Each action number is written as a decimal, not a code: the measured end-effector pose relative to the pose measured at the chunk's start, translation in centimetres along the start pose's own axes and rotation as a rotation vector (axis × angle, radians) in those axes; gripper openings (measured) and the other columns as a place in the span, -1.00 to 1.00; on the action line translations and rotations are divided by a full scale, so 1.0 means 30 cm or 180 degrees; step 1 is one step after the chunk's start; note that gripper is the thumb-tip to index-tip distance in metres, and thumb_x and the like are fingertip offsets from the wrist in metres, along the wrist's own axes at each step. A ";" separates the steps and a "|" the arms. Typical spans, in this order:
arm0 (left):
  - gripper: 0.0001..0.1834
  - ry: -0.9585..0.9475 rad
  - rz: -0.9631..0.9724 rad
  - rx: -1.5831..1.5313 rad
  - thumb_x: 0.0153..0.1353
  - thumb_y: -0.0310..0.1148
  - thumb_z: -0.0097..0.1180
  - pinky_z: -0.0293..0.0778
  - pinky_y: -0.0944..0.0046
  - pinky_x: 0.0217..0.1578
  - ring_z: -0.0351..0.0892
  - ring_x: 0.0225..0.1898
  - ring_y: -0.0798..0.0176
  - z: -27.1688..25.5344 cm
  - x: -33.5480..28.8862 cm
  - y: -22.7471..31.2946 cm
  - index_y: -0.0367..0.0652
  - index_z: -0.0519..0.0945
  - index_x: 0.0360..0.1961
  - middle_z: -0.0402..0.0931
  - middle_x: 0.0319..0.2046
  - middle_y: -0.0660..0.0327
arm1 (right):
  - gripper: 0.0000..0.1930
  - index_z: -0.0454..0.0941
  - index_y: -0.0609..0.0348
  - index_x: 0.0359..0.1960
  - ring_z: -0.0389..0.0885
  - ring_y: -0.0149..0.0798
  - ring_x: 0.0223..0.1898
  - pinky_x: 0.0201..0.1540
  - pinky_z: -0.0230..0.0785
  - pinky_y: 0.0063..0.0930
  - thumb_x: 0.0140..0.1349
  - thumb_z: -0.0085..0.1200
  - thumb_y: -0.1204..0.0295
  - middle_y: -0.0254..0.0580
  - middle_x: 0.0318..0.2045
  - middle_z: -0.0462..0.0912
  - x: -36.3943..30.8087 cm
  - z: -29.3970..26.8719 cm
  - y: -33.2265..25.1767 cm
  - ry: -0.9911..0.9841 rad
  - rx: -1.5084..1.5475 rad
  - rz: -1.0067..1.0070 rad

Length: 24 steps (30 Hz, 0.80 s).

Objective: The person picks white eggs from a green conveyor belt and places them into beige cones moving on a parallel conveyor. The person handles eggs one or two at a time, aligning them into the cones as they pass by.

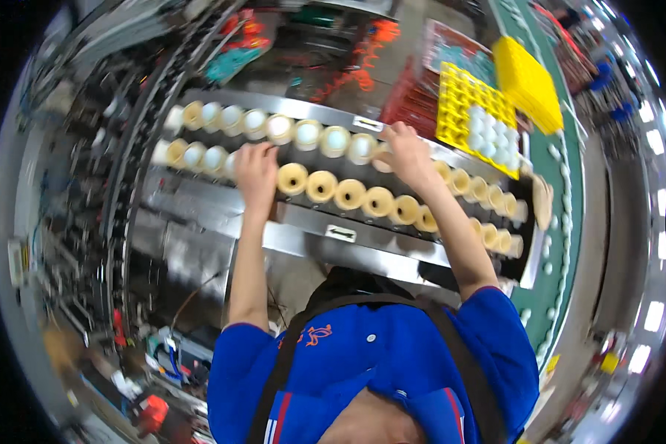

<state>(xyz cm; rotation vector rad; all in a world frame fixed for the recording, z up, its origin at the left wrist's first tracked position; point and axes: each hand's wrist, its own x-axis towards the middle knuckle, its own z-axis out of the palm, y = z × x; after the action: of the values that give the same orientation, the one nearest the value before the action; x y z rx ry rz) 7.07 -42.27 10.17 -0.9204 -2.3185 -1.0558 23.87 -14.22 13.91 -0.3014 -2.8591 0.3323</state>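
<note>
Two rows of cream-coloured cups run across a metal conveyor in front of me. Pale bluish-white eggs sit in cups along the left and middle of the far row and at the left of the near row. My left hand reaches down to the near row with curled fingers, beside the last egg there; whatever lies under its fingertips is hidden. Over the far row, right of its eggs, my right hand has its fingers bent together. I cannot make out what they hold. Cups to the right are empty.
A yellow egg tray, partly filled with eggs, stands beyond my right hand, next to stacked yellow trays. Red crates lie behind the conveyor. A green belt carrying eggs runs along the right; a chain borders the left.
</note>
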 end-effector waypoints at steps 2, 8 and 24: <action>-0.80 -0.0362 0.0261 0.0238 0.34 -0.38 0.07 0.37 -0.03 0.00 0.49 -0.06 -0.07 -0.008 -0.035 -0.024 -0.24 0.63 -0.13 0.56 -0.23 0.03 | -0.79 0.64 0.18 -0.19 0.61 0.09 -0.04 0.01 0.48 0.01 0.16 0.18 0.37 -0.01 -0.14 0.65 -0.039 0.038 0.048 0.0044 -0.0165 -0.0427; -0.68 0.0181 0.0400 0.0752 0.43 -0.30 0.11 0.41 -0.08 0.05 0.48 0.00 -0.14 0.038 -0.039 0.077 -0.34 0.59 0.04 0.54 -0.08 -0.07 | -0.48 0.52 -0.03 0.16 0.50 -0.02 0.19 0.12 0.40 0.02 0.20 0.21 0.08 -0.03 0.16 0.54 -0.077 0.169 0.030 0.0052 -0.0110 0.0578; -0.65 -0.5317 0.0180 -0.4070 0.41 -0.42 0.15 0.54 0.40 -0.19 0.62 -0.16 0.36 0.532 -1.066 2.036 -0.26 0.50 0.17 0.58 -0.12 0.20 | -0.06 0.38 -0.27 0.35 0.43 0.14 0.24 0.20 0.34 0.07 -0.17 0.54 -0.01 0.02 0.33 0.32 -2.371 -0.535 0.498 0.1249 -0.0772 0.4128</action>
<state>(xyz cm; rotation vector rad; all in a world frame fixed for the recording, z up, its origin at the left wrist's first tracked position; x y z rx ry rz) 71.23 -12.42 10.92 -3.2794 -2.0729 -2.3204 98.18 -13.23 9.79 -1.9667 -1.9242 0.0939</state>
